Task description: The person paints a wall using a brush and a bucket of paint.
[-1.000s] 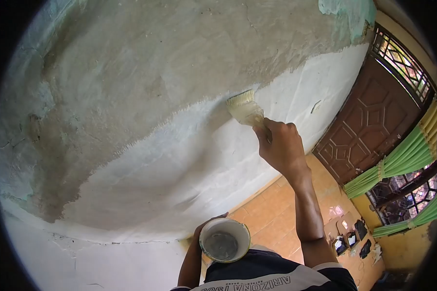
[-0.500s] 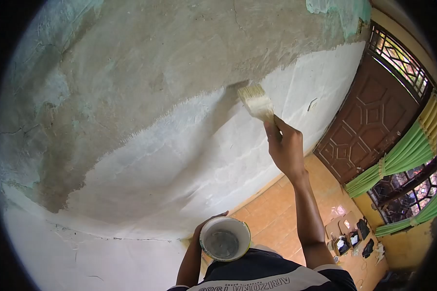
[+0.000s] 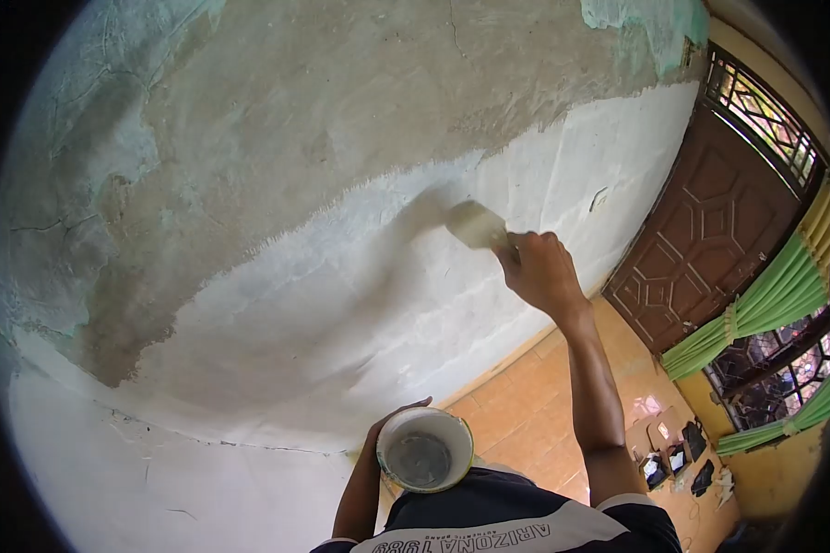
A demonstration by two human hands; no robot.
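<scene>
My right hand (image 3: 546,276) is closed round the handle of a wide paint brush (image 3: 476,224). The bristles are slightly blurred and lie against or just off the white-painted part of the wall (image 3: 341,295), below the ragged edge of the bare grey plaster (image 3: 277,138). Low in the view, my left hand (image 3: 378,431) holds a small white bucket (image 3: 425,450) from its left side, close to my body. Greyish-white paint shows inside the bucket. Most of the left fingers are hidden behind it.
A brown panelled door (image 3: 705,221) stands at the right, with green curtains (image 3: 765,295) and a grilled window (image 3: 779,369) beside it. Orange floor tiles (image 3: 516,396) lie below the wall. Boxes and dark items (image 3: 678,456) sit on the floor at the lower right.
My right hand and the brush have moved down the wall, from the paint edge onto the white area. The bucket remains by my body.
</scene>
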